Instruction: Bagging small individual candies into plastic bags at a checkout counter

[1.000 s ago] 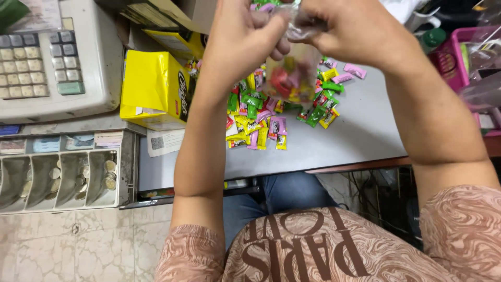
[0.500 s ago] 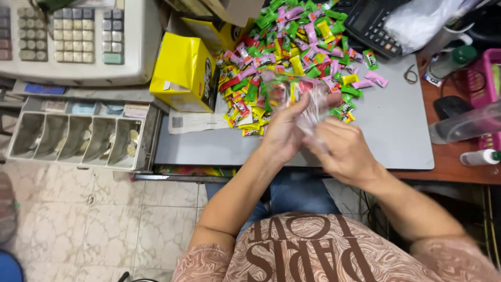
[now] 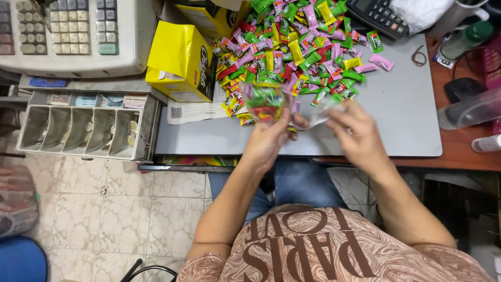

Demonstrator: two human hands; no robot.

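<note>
While a clear plastic bag [image 3: 284,107] with a few sweets inside is gripped by both left hand [image 3: 269,141] and right hand [image 3: 360,138] above the counter [image 3: 407,125], most of the candy pile [image 3: 297,52] is left unbagged.

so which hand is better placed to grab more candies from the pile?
Probably the right hand: it sits nearest the candy pile and pinches only the edge of the clear bag, while the left hand supports the filled end.
</note>
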